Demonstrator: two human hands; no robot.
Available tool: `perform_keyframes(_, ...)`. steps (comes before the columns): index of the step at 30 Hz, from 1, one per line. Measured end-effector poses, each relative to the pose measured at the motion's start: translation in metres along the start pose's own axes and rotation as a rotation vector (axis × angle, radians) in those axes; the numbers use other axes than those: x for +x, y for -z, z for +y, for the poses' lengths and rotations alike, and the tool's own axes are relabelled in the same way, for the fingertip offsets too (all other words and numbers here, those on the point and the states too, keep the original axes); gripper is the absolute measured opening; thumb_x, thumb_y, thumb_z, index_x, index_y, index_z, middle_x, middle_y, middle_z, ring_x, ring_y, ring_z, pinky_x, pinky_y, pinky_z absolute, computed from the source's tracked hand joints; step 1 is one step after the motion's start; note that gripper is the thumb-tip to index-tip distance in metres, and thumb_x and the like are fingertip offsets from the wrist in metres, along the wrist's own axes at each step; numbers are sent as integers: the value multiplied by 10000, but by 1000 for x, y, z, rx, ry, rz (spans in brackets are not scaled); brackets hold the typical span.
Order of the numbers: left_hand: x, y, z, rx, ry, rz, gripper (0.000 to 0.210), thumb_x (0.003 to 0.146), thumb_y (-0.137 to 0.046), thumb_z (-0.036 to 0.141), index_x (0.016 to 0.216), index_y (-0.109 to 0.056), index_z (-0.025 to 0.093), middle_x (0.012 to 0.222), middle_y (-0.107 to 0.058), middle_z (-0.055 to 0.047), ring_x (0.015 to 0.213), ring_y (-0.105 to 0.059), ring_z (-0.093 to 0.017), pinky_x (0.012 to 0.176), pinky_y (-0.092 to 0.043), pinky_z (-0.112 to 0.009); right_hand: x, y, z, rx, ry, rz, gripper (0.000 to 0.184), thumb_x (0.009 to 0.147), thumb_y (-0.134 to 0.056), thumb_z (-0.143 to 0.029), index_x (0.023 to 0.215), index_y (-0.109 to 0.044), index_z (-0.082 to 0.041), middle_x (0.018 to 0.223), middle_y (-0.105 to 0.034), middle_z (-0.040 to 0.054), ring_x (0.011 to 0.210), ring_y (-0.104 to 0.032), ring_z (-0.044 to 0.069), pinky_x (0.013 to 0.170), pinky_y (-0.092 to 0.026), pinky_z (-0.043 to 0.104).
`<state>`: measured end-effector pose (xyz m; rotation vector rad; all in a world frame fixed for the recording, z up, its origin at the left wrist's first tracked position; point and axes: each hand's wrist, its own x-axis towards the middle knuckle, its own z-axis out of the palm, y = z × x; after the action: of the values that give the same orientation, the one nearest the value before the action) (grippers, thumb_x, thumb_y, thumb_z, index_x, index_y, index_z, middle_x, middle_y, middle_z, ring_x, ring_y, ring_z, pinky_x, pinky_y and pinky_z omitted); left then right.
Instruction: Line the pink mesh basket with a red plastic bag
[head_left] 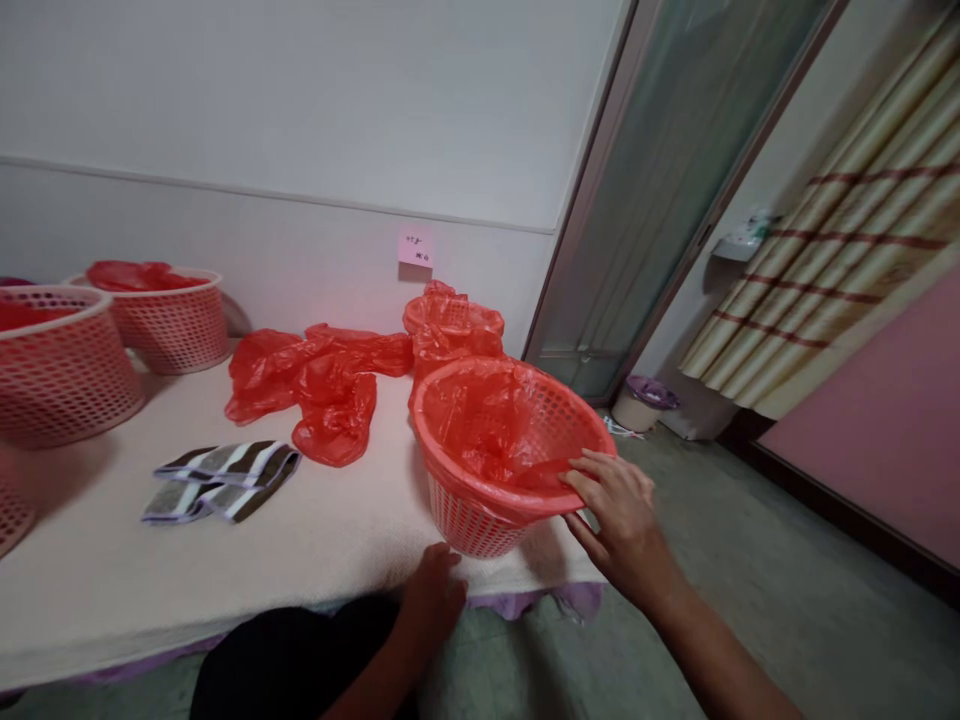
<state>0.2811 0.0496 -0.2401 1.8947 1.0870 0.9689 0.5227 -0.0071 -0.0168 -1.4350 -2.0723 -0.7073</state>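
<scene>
A pink plastic basket (480,525) with a lattice wall stands near the front edge of a cloth-covered bed or table, its mouth turned partly towards me. Inside it lies a thin red plastic bag (487,420), crumpled at the bottom and drawn up along the wall. My right hand (619,510) grips the right side of the rim, fingers over the top and thumb beneath. Low in front of the basket, my left hand (435,590) hovers by the edge with loosely bent fingers, holding nothing that I can see.
Loose red plastic bags (322,375) lie left of the basket, near a folded striped cloth (221,480). Behind stands another bag-covered basket (454,320). More pink baskets (169,320) line the left. A small bin (645,403) sits on the floor by the glass door (652,180).
</scene>
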Motion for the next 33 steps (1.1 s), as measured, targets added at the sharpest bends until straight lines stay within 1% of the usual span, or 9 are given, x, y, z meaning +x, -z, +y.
perform_keyframes(4, -4, -4, 3, 34, -31, 24, 256, 801, -635, 190, 1056, -634, 160, 1195, -615, -92, 1155, -559, -245, 1019, -432, -507, -3, 1, -1, -23, 3, 13, 338, 885, -579, -239, 1213, -532, -171, 1205, -577, 164, 1198, -497, 355, 958, -371, 562)
perform_keyframes(7, -3, -4, 4, 40, -32, 42, 188, 858, -622, 280, 998, -623, 155, 1116, -630, -75, 1056, -596, -217, 945, -483, -473, -8, 5, -8, -52, -48, 57, 435, 883, -599, -268, 1297, -497, -184, 1293, -525, 186, 1216, -489, 372, 963, -375, 576)
perform_keyframes(11, -1, 0, 3, 53, -33, 16, 203, 900, -579, 339, 991, -615, 160, 977, -643, -39, 904, -622, -173, 837, -523, -403, -16, 11, -23, -43, -133, 192, 498, 862, -639, -245, 1331, -474, -208, 1285, -523, 180, 1211, -506, 363, 967, -393, 558)
perform_keyframes(14, -4, 2, 1, 78, -31, -27, 202, 896, -587, 347, 944, -626, 155, 937, -650, -31, 894, -626, -174, 835, -521, -406, -17, 11, -32, -34, -128, 171, 524, 860, -644, -221, 1349, -456, -199, 1283, -524, 188, 1219, -501, 362, 965, -401, 546)
perform_keyframes(16, -6, 1, -1, 97, -26, -43, 210, 885, -602, 349, 978, -633, 164, 1005, -657, -48, 976, -619, -195, 901, -500, -447, -16, 8, -35, -39, -107, 125, 520, 867, -636, -219, 1350, -448, -180, 1289, -523, 200, 1231, -491, 365, 965, -401, 544)
perform_keyframes(21, -14, -1, -2, 102, -27, -70, 242, 849, -632, 263, 1068, -617, 163, 1129, -638, -73, 1103, -581, -234, 997, -437, -511, -14, -5, -34, -118, -109, 74, 494, 882, -603, -223, 1343, -439, -154, 1291, -529, 211, 1239, -479, 374, 960, -384, 562)
perform_keyframes(25, -16, 3, 6, 71, -31, -84, 282, 744, -613, 112, 1022, -629, 158, 1135, -645, -101, 1137, -569, -260, 1025, -420, -499, -15, -11, -32, -119, -128, 85, 484, 891, -576, -229, 1347, -432, -156, 1300, -526, 206, 1250, -471, 366, 977, -377, 565)
perform_keyframes(30, -19, 14, 23, 22, -19, -106, 276, 712, -522, 98, 953, -632, 176, 1022, -665, -111, 1003, -610, -251, 934, -475, -427, -16, -18, -30, -133, -123, 111, 477, 908, -541, -263, 1358, -430, -151, 1298, -537, 206, 1236, -490, 375, 959, -393, 567)
perform_keyframes(33, -22, 24, 33, -3, -3, -96, 260, 726, -484, 97, 941, -610, 172, 969, -651, -100, 940, -603, -230, 872, -474, -385, -14, -12, -33, -153, -94, 118, 506, 912, -529, -318, 1382, -423, -166, 1284, -552, 203, 1201, -517, 397, 934, -397, 595)
